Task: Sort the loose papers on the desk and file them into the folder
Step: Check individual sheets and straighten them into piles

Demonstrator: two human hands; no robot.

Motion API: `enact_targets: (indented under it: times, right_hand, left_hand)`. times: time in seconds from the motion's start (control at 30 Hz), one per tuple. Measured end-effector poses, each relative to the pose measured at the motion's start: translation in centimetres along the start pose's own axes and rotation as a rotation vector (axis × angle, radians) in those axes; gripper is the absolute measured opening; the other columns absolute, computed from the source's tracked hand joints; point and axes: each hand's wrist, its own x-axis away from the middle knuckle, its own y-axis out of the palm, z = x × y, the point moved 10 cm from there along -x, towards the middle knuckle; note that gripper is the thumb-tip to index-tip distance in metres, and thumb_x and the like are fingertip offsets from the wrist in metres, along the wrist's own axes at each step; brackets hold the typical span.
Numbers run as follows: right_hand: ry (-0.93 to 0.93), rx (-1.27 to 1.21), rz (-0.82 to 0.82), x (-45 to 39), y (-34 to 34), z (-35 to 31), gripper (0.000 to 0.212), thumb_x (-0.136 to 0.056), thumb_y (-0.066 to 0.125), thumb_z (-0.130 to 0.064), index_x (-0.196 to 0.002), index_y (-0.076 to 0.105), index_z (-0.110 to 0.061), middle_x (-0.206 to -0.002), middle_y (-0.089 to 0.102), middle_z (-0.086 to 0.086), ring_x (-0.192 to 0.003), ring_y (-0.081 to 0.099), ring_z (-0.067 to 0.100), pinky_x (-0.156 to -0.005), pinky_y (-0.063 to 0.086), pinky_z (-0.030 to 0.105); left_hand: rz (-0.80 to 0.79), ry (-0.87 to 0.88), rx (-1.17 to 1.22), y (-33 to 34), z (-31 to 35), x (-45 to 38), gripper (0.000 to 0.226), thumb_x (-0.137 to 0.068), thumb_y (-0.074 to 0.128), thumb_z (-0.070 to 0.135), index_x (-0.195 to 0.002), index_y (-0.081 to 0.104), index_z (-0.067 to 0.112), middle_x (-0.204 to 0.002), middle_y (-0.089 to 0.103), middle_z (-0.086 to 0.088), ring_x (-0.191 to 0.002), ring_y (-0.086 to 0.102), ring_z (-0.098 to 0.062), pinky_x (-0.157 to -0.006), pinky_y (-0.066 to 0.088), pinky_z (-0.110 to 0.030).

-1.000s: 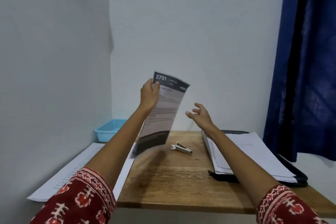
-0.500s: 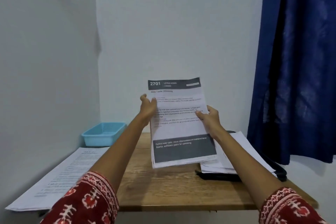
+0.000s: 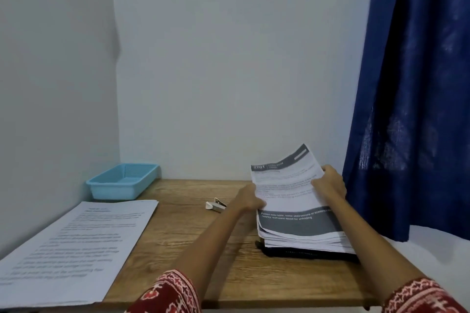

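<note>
Matt wood-grain desk point(image 3: 193, 256), matt printed paper sheets point(image 3: 292, 201), smooth plastic tray point(image 3: 114, 189), blue cloth curtain point(image 3: 417, 84).

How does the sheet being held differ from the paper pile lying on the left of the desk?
The held sheet has dark grey bands; the left pile shows only text. Both hands, left and right, grip the sheet, tilted over the folder; the pile lies flat, untouched. Both are white printed paper.

The top sheet point(image 3: 292, 201) carries a dark header numbered, as far as I can tell, "2701"; its lower grey band ends "sufficient space for unfolding".
</note>
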Motion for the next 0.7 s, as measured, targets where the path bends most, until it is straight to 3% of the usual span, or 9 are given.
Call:
enact_targets:
  times: [0.1,0.17,0.23,0.3,0.37,0.43,0.53,0.7]
  right_hand:
    - [0.044,0.190,-0.056,0.4,1.0,2.4,0.026,-0.087,0.051,-0.007,-0.112,0.052,-0.009,-0.111,0.061,0.012,-0.089,0.055,0.028,-0.071,0.041,0.030]
    - [0.091,0.333,-0.107,0.7,1.8,3.9,0.034,-0.088,0.051,-0.009,-0.121,0.048,-0.010,-0.120,0.057,0.014,-0.106,0.055,0.031,-0.082,0.044,0.033]
    - [0.143,0.471,-0.121,0.7,2.2,4.6,0.044,-0.088,0.054,-0.012,-0.130,0.043,-0.011,-0.132,0.047,0.017,-0.120,0.044,0.033,-0.097,0.039,0.040]
    - [0.126,0.521,-0.094,0.5,2.3,3.4,0.048,-0.087,0.059,-0.014,-0.131,0.041,-0.014,-0.136,0.039,0.019,-0.125,0.036,0.035,-0.102,0.033,0.045]
    - [0.043,0.440,-0.067,0.5,3.2,0.8,0.050,-0.086,0.062,-0.014,-0.131,0.042,-0.015,-0.134,0.040,0.018,-0.124,0.036,0.034,-0.101,0.032,0.044]
    - [-0.047,0.334,-0.069,1.1,4.6,-2.2,0.052,-0.085,0.063,-0.013,-0.133,0.043,-0.015,-0.132,0.044,0.018,-0.123,0.039,0.034,-0.101,0.034,0.044]
    - [-0.179,0.186,-0.109,3.2,7.8,-6.9,0.048,-0.085,0.061,-0.011,-0.131,0.047,-0.012,-0.126,0.052,0.015,-0.119,0.046,0.033,-0.098,0.040,0.043]
    - [-0.296,-0.111,-0.316,9.0,14.6,-14.2,0.046,-0.082,0.058,-0.004,-0.127,0.052,-0.010,-0.118,0.061,0.012,-0.107,0.057,0.025,-0.080,0.043,0.026]
  left_hand:
    - [-0.063,0.039,-0.076,1.9,-0.9,-0.3,0.017,-0.082,0.066,0.013,-0.096,0.063,0.004,-0.091,0.059,-0.006,-0.085,0.054,-0.016,-0.057,0.038,-0.016]
    - [-0.069,0.054,-0.072,2.4,-1.2,-0.4,0.019,-0.083,0.067,0.020,-0.095,0.063,0.005,-0.093,0.062,-0.005,-0.082,0.053,-0.015,-0.061,0.038,-0.018]
    - [-0.075,0.061,-0.064,2.6,-1.3,-0.4,0.022,-0.083,0.067,0.024,-0.097,0.064,0.007,-0.092,0.062,-0.003,-0.079,0.053,-0.014,-0.063,0.038,-0.021]
    - [-0.061,0.061,-0.055,2.3,-1.3,-0.3,0.015,-0.085,0.064,0.027,-0.084,0.060,0.013,-0.080,0.057,0.000,-0.071,0.048,-0.011,-0.060,0.036,-0.022]
    - [-0.003,0.075,-0.086,1.0,-1.4,-0.1,0.022,-0.089,0.059,0.027,-0.075,0.058,0.010,-0.073,0.055,-0.002,-0.067,0.045,-0.012,-0.061,0.039,-0.029]
    - [0.101,0.063,-0.108,-1.3,-2.0,0.3,0.023,-0.091,0.055,0.022,-0.085,0.066,0.003,-0.084,0.064,-0.012,-0.076,0.051,-0.015,-0.071,0.043,-0.032]
    - [0.236,0.002,-0.106,-5.6,-4.1,1.7,0.017,-0.090,0.053,0.015,-0.087,0.068,0.007,-0.089,0.066,-0.012,-0.084,0.058,-0.019,-0.078,0.046,-0.031]
    - [0.414,-0.161,-0.167,-14.8,-10.3,6.0,0.018,-0.088,0.055,0.014,-0.098,0.070,0.011,-0.108,0.068,-0.005,-0.106,0.059,-0.019,-0.088,0.043,-0.026]
